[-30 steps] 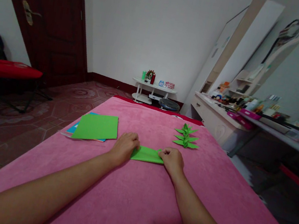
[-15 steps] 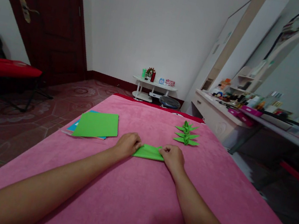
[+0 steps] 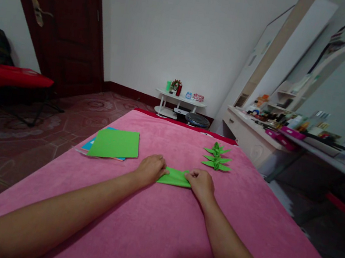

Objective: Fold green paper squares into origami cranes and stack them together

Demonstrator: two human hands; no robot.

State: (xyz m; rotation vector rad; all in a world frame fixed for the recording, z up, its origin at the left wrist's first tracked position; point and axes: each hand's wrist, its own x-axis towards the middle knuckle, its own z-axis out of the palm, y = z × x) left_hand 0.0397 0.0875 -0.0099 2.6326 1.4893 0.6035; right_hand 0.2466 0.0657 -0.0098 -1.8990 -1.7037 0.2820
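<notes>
A strip of folded green paper [image 3: 175, 178] lies flat on the pink cloth between my hands. My left hand [image 3: 152, 168] grips its left end, fingers bent and thumb on the paper. At the right end, my right hand [image 3: 202, 182] pinches the upper corner between thumb and fingers. Farther off to the right are several folded green paper figures [image 3: 217, 157] with pointed tips, set in a row. To the left rests a stack of paper sheets, a green sheet [image 3: 115, 144] uppermost and a blue sheet [image 3: 88, 145] showing beneath.
The pink cloth [image 3: 147, 235] covers the table under my arms. Beyond its far edge stand a small white stand [image 3: 181, 99] and a round dark stool [image 3: 197, 119]. A cluttered dresser [image 3: 256, 128] is on the right, a red chair [image 3: 11, 75] on the left.
The whole view has shifted slightly, so everything sits a little farther right. Both hands keep hold of the green paper; my left fingers have moved slightly on its left end.
</notes>
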